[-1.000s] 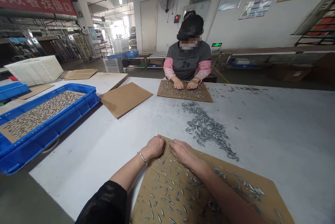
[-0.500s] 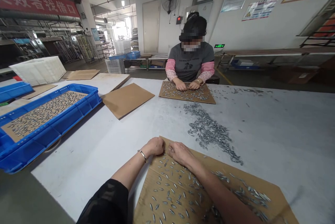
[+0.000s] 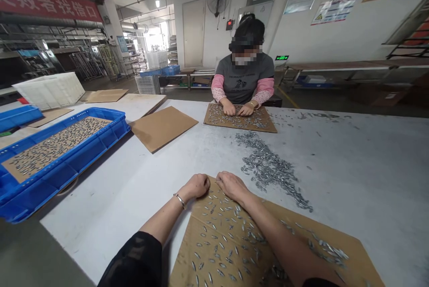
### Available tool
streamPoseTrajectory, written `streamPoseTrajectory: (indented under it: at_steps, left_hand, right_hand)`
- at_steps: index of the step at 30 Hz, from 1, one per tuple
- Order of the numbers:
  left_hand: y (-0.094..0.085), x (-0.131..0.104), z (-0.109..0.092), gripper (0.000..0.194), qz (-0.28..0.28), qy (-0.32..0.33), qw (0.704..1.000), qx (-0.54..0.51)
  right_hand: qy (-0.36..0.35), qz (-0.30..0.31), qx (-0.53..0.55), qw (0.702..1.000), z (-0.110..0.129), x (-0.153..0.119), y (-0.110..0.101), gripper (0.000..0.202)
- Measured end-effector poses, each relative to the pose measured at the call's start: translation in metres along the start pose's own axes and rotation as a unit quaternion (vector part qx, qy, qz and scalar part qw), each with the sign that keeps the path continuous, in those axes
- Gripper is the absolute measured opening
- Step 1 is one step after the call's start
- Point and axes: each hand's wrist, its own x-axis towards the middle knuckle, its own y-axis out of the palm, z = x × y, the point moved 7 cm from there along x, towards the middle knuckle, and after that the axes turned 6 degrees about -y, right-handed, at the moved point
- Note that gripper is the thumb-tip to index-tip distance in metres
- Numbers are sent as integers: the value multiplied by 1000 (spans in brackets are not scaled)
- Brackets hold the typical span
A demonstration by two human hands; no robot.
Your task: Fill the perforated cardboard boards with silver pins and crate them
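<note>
- the right hand (image 3: 231, 185) has shifted slightly towards the far corner of the cardboard sheet (image 3: 295, 212), and the gap between the two hands looks a touch wider; that corner now shows more openly between the fingertips.
- the left hand (image 3: 197, 185) is at the same corner, fingers curled inward; whether they pinch a metal piece, i cannot tell.
- the right hand's fingers are bent and reach down by the corner; how far open they are, and if they hold anything, is hidden.
- small spindle-shaped metal pieces (image 3: 210, 277) lie spaced out on the sheet, nearer the wearer than the hands; a looser clump (image 3: 335, 251) lies to the right of the right forearm.
- beyond the right hand, off the sheet, is a heap of similar pieces (image 3: 268, 162).
- well left of the left hand, a blue tray (image 3: 83, 157) has a cardboard layer (image 3: 9, 162) with many such pieces spread on it.
- farther off behind it are a white crate (image 3: 50, 92) and a blue bin (image 3: 20, 118), contents not visible.
</note>
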Motion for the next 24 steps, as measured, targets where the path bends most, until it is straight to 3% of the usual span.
streamPoseTrajectory:
  at_steps: [7,13,18,21,24]
  left_hand:
    - [-2,1,21,22,-55,-8,996,-72]
    - [-5,-1,23,19,-69,3,992,-109]
    - [-17,-21,22,23,-105,15,988,-116]
    - [-17,-37,9,20,-105,43,989,-95]
    - [-7,-49,-16,18,-82,76,992,-58]
  right_hand:
    - [42,27,44,998,8,6,1,14]
    - [101,7,80,992,1,7,-12,11]
    - [79,-29,83,993,-6,-50,-32,15]
    - [54,8,45,997,-8,-92,-21,20]
    - [51,4,2,999,-7,-116,-6,19]
